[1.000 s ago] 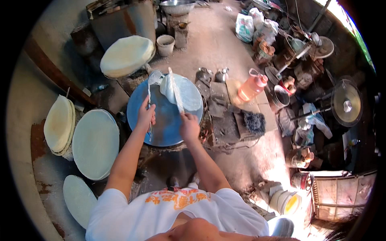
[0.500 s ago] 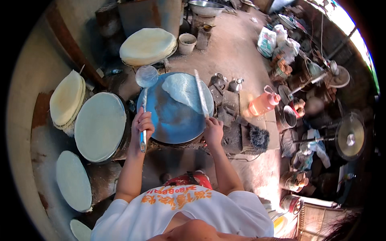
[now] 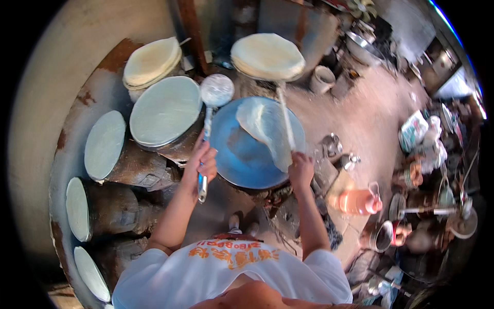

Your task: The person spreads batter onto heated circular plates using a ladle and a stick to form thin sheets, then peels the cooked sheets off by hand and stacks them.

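Around you: a dim, curved-looking room with a greyish wall (image 3: 103, 31) at left and a dusty floor (image 3: 368, 103) that runs off to the upper right, cluttered along its right side.
Row at your left: four drum-like stands bear pale round discs; the nearest disc (image 3: 166, 110) sits just beside the griddle.
Work surface: a round blue-grey griddle (image 3: 242, 172) ahead of you, darkened in the middle.
Shirt front: your white shirt (image 3: 226, 278) carries orange and red printing across the chest.
Stacks: you have two piles of pale round sheets beyond the griddle, one near its far edge (image 3: 267, 54), one farther left (image 3: 153, 62).
Pale sheet: it lies on the griddle's right half, from the upper middle to the lower right rim (image 3: 262, 123).
Pink bottle: near the griddle at your right (image 3: 352, 201).
Tools: a long-handled ladle (image 3: 216, 90), bowl up, beyond the griddle's left rim; a long pale scraper (image 3: 286, 121) along the sheet's right side, contact unclear.
Your hands: apart; left hand (image 3: 207, 162) closed around the ladle's handle, right hand (image 3: 301, 169) around the scraper's near end.
Since half a second ago: your view has swung left, and the sheet is a narrower band reaching closer to your right hand.
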A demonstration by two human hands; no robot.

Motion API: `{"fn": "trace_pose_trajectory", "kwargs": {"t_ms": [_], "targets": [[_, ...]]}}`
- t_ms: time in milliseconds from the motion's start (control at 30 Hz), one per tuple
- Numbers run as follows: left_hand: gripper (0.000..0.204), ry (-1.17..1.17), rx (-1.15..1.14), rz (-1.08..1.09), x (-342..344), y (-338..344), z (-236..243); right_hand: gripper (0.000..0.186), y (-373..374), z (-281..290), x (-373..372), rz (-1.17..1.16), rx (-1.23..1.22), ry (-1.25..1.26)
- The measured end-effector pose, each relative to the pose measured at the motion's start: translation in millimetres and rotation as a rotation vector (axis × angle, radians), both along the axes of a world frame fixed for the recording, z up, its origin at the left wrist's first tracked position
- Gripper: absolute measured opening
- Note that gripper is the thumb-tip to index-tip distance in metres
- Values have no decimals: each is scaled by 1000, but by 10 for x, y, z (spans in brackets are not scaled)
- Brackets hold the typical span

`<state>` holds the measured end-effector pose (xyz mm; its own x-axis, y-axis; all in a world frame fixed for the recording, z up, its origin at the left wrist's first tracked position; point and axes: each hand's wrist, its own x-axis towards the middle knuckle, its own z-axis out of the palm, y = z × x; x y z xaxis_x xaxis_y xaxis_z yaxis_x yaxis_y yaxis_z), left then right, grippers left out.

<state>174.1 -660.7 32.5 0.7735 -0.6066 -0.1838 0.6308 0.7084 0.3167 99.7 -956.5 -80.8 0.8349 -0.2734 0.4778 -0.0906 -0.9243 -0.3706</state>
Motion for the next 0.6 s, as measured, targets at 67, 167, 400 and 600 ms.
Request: {"fn": "trace_pose_trajectory", "kwargs": {"t_ms": [67,167,400,600], "targets": [[40,-47,101,45,37,57,-5,36,-225,16,106,0,165,55],[45,-139,216,118,37,-80,-20,30,-131,-61,393,148,223,166],[54,-150,650,210,-196,-90,225,27,-97,122,159,396,247,173],[67,-237,846,206,-122,-275,-24,34,-420,127,847,453,-7,183]]}}
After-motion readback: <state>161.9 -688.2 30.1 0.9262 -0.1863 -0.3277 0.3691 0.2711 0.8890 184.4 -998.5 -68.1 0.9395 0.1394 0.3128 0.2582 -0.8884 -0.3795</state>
